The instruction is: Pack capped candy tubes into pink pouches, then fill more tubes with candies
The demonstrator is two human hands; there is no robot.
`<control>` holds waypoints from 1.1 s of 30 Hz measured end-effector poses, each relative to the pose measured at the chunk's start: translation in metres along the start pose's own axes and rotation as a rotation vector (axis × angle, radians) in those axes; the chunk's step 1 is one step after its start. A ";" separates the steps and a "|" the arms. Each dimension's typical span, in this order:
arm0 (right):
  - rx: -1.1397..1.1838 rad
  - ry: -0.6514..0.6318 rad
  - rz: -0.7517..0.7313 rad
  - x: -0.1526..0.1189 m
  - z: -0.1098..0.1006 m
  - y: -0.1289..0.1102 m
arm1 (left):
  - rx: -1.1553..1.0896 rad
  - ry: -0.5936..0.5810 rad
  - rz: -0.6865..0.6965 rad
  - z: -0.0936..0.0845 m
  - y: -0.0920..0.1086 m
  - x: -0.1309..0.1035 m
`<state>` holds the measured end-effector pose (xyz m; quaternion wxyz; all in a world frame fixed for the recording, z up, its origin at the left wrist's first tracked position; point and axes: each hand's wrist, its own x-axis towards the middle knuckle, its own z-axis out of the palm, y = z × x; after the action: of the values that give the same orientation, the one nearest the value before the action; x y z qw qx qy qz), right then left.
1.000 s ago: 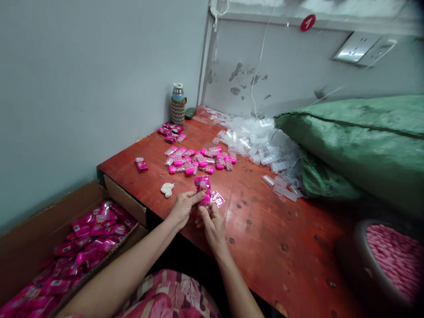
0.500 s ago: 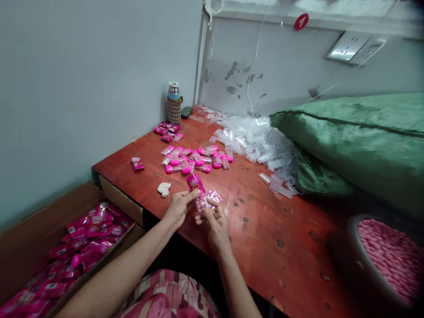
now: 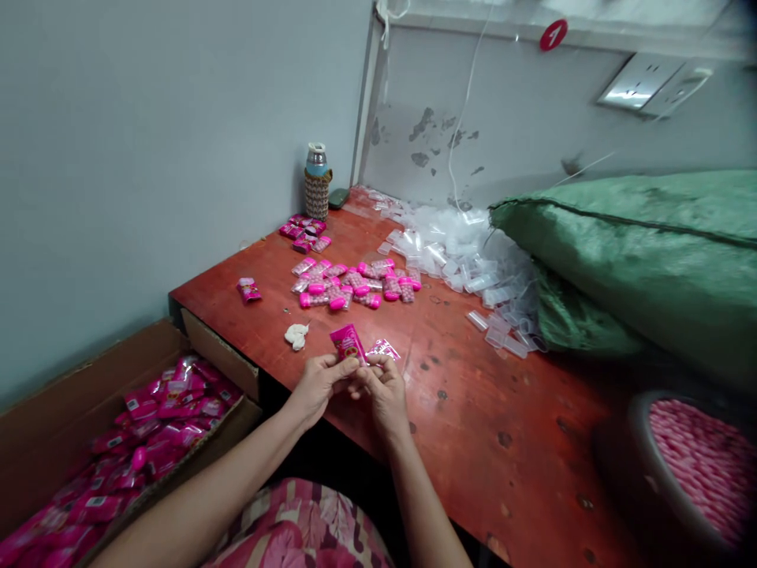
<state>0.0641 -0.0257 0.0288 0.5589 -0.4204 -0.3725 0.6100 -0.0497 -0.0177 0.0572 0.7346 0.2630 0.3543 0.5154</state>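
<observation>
A pink printed wrapper sleeve is held up over the near edge of the table. My left hand is closed, with thumb and fingers pinching its lower left side. From the other side my right hand is closed on its lower end. The small container of pink candies seen earlier is now mostly hidden by the sleeve and my fingers. Just beyond my right hand lie flat pink-and-white sleeves. Farther back is a cluster of clear candy containers with pink caps.
A cardboard box of wrapped packs stands at left. Clear empty containers are piled at the back, beside a green sack. A dark tub of pink candies is at right. A white crumpled lump and a bottle are on the table.
The sleeve has come down over the candy container, whose candies showed below it before. My hands have drawn closer together around its lower end. The view has shifted slightly.
</observation>
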 end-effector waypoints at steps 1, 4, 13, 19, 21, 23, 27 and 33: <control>-0.005 -0.009 0.000 0.000 0.002 -0.001 | -0.036 0.072 0.070 -0.004 0.006 -0.006; -0.024 0.007 -0.002 0.000 -0.002 -0.007 | -0.169 0.309 0.333 -0.024 0.026 -0.022; -0.125 0.241 -0.030 -0.002 -0.051 -0.014 | 0.465 0.107 0.330 -0.015 0.000 0.024; -0.185 0.269 0.021 -0.012 -0.056 -0.016 | 0.669 -0.028 0.351 0.001 -0.036 0.063; -0.206 0.282 0.031 -0.012 -0.059 -0.015 | 0.711 -0.040 0.383 -0.001 -0.039 0.065; -0.241 0.303 0.004 -0.008 -0.060 -0.014 | 0.737 -0.049 0.412 -0.003 -0.038 0.064; -0.241 0.349 -0.094 0.003 -0.055 -0.013 | 0.788 -0.076 0.510 0.001 -0.038 0.056; -0.110 0.237 -0.065 0.015 -0.048 -0.018 | 0.828 -0.024 0.458 0.005 -0.035 0.036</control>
<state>0.1152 -0.0094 0.0266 0.5947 -0.5073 -0.3500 0.5162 -0.0173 0.0047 0.0247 0.4394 0.6112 0.4542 0.4764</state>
